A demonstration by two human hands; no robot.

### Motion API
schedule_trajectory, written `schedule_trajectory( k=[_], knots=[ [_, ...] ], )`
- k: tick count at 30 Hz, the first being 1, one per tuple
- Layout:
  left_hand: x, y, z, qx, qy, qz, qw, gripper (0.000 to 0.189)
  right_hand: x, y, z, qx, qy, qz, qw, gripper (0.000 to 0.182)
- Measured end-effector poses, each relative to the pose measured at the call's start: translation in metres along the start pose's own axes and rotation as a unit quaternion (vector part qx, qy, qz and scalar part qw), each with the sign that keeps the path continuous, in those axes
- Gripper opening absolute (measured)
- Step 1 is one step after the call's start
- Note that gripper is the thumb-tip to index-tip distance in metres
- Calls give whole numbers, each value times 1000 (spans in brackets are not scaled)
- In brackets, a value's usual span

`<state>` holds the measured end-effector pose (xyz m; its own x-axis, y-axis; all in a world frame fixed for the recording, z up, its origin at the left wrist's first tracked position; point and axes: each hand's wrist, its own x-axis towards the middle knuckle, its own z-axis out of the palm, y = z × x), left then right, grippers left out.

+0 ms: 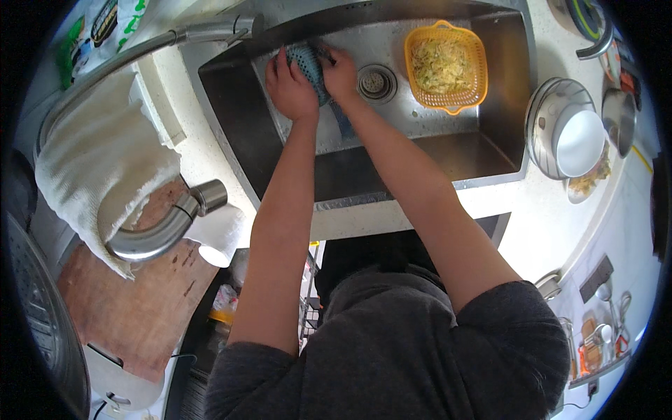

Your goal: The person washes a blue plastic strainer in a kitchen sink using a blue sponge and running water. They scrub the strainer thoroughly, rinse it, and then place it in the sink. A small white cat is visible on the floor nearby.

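Note:
A blue-grey perforated strainer basket is tilted on its side at the left end of the stainless-steel sink. My left hand grips its outer wall, with the fingers spread over the holes. At its right edge, my right hand curls its fingers around a dark part of the rim; the fingertips are partly hidden. An orange plastic basket holding shredded pale-green vegetable stands in the sink's right half. Between the two baskets lies the drain strainer.
A metal faucet pipe reaches over the sink's back left corner. On the left, a cream cloth drapes over a curved metal pipe above a wooden cutting board. Stacked plates and a white bowl stand right of the sink.

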<state>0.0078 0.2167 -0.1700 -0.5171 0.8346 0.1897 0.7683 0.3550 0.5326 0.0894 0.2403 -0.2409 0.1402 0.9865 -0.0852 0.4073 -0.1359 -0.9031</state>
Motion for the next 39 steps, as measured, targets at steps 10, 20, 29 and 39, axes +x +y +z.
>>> schedule_trajectory(
  k=[10, 20, 29, 39],
  knots=[
    [-12, -15, -13, 46, 18, 16, 999, 38, -23, -45, -10, -11, -6, -55, 998, 38],
    [-10, -26, -14, -42, 10, -25, 999, 36, -34, -72, -30, -19, -44, -77, 996, 38],
    [-17, -19, -20, -62, 9, -53, 997, 38, -37, -65, -6, -34, 52, -33, 998, 37],
    [-18, -16, -16, -63, 16, -45, 997, 36, -24, -34, -10, -18, 26, -6, 999, 33]
  ],
)
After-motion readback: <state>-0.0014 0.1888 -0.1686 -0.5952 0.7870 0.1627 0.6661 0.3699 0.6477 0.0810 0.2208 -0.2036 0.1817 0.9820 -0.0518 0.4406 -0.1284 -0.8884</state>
